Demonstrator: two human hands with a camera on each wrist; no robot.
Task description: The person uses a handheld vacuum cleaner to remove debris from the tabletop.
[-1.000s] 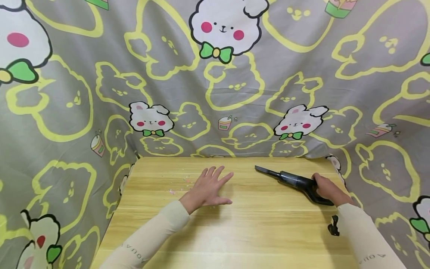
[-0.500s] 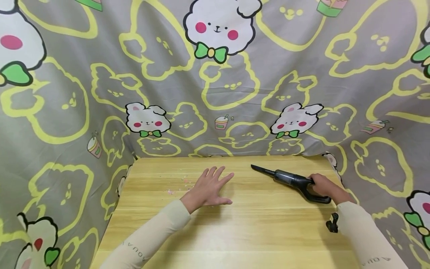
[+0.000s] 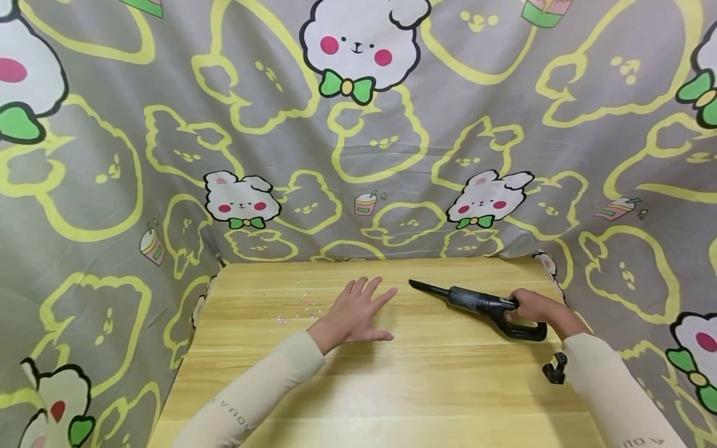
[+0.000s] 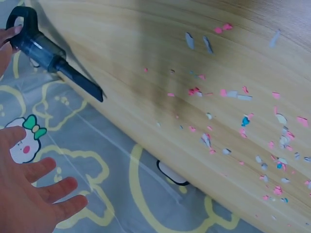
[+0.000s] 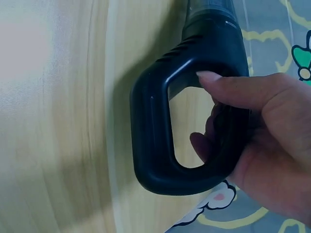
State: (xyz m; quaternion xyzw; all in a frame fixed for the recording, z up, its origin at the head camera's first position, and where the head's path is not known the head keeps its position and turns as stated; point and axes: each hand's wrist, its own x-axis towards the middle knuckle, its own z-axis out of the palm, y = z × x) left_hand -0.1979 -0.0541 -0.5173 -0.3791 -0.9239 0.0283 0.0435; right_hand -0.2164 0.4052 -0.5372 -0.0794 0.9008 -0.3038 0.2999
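My right hand [image 3: 532, 306] grips the looped handle of a black handheld vacuum cleaner [image 3: 476, 302] at the right of the table. In the right wrist view, the fingers curl through the handle loop [image 5: 150, 131] and the thumb lies across its upper part. The vacuum's narrow nozzle [image 4: 80, 83] points left, toward the middle of the table. My left hand [image 3: 355, 314] hovers over the table with its fingers spread and holds nothing. Small pink, white and blue paper scraps [image 4: 233, 94] lie scattered on the wood, left of and partly behind the left hand in the head view.
The wooden table [image 3: 392, 398] has a light, striped grain. A grey curtain [image 3: 313, 149] with cartoon prints hangs along its back and both sides. A small black bracket [image 3: 556, 368] sticks out at the right wrist.
The vacuum and the right hand have moved a little to the left. The left hand has shifted slightly right, still spread. The whole head view has drifted a little.
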